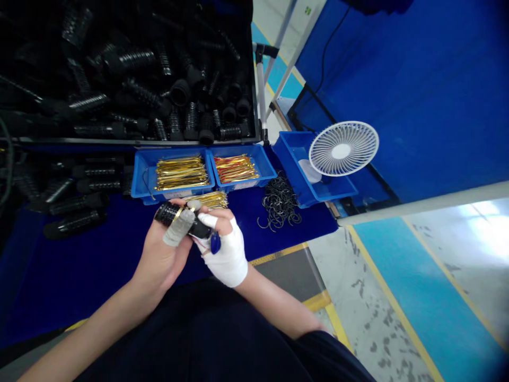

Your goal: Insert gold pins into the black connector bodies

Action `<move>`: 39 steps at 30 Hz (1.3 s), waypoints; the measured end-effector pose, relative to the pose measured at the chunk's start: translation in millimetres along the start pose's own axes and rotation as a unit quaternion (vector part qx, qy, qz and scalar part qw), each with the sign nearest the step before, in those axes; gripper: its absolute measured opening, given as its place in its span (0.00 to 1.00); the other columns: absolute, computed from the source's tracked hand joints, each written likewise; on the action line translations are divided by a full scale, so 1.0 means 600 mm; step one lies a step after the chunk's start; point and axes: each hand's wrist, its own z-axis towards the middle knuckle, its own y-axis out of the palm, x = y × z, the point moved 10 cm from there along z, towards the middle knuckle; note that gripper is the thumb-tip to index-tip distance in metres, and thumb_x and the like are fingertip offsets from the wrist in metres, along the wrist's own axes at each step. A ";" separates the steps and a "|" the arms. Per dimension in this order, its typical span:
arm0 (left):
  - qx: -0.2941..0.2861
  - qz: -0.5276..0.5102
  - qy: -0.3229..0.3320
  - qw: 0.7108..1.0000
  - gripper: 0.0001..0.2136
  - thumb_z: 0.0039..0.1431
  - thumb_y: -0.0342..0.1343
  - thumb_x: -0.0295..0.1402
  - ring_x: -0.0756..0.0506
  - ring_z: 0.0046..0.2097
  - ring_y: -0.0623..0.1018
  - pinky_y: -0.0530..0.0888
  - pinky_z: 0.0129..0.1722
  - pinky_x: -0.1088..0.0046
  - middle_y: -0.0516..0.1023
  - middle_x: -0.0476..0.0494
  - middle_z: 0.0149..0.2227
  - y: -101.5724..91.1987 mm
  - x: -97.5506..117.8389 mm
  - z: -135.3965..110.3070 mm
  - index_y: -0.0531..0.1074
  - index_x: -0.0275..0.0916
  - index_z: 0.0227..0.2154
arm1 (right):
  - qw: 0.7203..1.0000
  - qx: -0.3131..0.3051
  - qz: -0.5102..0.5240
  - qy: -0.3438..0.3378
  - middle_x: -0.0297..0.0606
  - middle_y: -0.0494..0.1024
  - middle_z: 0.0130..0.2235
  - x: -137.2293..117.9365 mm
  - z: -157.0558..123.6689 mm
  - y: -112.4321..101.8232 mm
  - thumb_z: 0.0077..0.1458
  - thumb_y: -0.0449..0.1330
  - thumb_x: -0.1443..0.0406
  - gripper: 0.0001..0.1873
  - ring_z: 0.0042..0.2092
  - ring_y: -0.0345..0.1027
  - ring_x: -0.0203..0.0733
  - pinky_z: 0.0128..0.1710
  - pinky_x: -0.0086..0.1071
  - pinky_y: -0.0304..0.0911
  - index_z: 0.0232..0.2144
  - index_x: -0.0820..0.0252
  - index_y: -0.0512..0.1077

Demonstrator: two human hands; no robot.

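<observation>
Where left hand [165, 254] curls, black ribbed tube [169, 214]

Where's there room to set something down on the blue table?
The blue table is bare left of the left hand, below the black rollers. A smaller patch lies right of the right hand, below the black rings. It's crowded along the blue trays of gold clips.

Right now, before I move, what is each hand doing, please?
Left hand: closed, holding the black ribbed tube.
Right hand: closed on the same tube.
</observation>
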 end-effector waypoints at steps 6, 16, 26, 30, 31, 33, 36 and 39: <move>-0.003 0.020 -0.162 0.987 0.14 0.50 0.70 0.27 0.53 0.26 0.72 0.74 0.27 0.78 0.72 0.54 0.25 0.005 -0.048 0.021 0.73 0.39 0.38 | 0.957 -0.131 -0.188 -0.176 0.34 0.77 0.51 -0.025 -0.049 0.010 0.63 0.60 0.63 0.14 0.47 0.75 0.40 0.47 0.33 0.70 0.49 0.42 0.77; -0.043 -0.005 -0.239 0.970 0.16 0.55 0.68 0.34 0.47 0.35 0.79 0.79 0.30 0.73 0.78 0.43 0.38 0.032 -0.075 0.022 0.75 0.38 0.45 | 0.833 -0.168 -0.504 0.154 0.43 0.79 0.49 0.140 -0.032 -0.202 0.50 0.60 0.77 0.28 0.45 0.77 0.47 0.47 0.36 0.70 0.52 0.53 0.75; -0.002 -0.007 -0.298 0.955 0.12 0.62 0.62 0.33 0.53 0.27 0.74 0.77 0.54 0.54 0.79 0.45 0.34 0.014 -0.113 -0.012 0.75 0.36 0.47 | 0.887 -0.152 -0.427 0.087 0.40 0.79 0.50 0.127 -0.038 -0.205 0.55 0.59 0.75 0.25 0.49 0.76 0.45 0.50 0.36 0.69 0.53 0.53 0.73; -0.018 0.007 -0.291 0.956 0.13 0.62 0.62 0.36 0.53 0.27 0.74 0.78 0.52 0.56 0.79 0.44 0.36 0.015 -0.119 -0.016 0.75 0.37 0.46 | 0.829 -0.201 -0.503 0.137 0.42 0.79 0.47 0.152 -0.050 -0.209 0.50 0.60 0.77 0.27 0.42 0.77 0.47 0.43 0.36 0.70 0.52 0.54 0.74; -0.026 0.017 -0.289 0.957 0.13 0.61 0.63 0.37 0.53 0.28 0.74 0.78 0.52 0.56 0.79 0.44 0.36 0.017 -0.123 -0.018 0.75 0.37 0.47 | 0.837 -0.189 -0.497 0.129 0.43 0.79 0.46 0.147 -0.049 -0.207 0.50 0.60 0.77 0.25 0.42 0.77 0.46 0.43 0.36 0.69 0.51 0.54 0.74; -0.047 0.055 -0.276 0.958 0.17 0.60 0.64 0.38 0.53 0.29 0.74 0.77 0.51 0.58 0.78 0.45 0.38 0.024 -0.129 -0.023 0.73 0.40 0.50 | 0.888 -0.123 -0.437 0.075 0.42 0.78 0.45 0.114 -0.040 -0.203 0.53 0.59 0.75 0.20 0.43 0.76 0.46 0.44 0.36 0.70 0.48 0.55 0.74; -0.089 0.149 -0.224 0.959 0.27 0.55 0.68 0.36 0.51 0.33 0.75 0.76 0.50 0.62 0.76 0.46 0.43 0.034 -0.128 -0.026 0.69 0.45 0.58 | 0.954 0.027 -0.292 -0.057 0.39 0.77 0.41 0.032 -0.039 -0.210 0.59 0.57 0.73 0.14 0.44 0.74 0.44 0.46 0.39 0.70 0.45 0.53 0.73; -0.122 0.221 -0.169 0.953 0.33 0.54 0.69 0.35 0.46 0.42 0.76 0.74 0.50 0.64 0.74 0.43 0.49 0.041 -0.122 -0.026 0.65 0.47 0.62 | 0.964 0.083 -0.207 -0.142 0.37 0.77 0.38 -0.023 -0.051 -0.198 0.58 0.60 0.73 0.18 0.39 0.74 0.43 0.41 0.39 0.70 0.48 0.48 0.72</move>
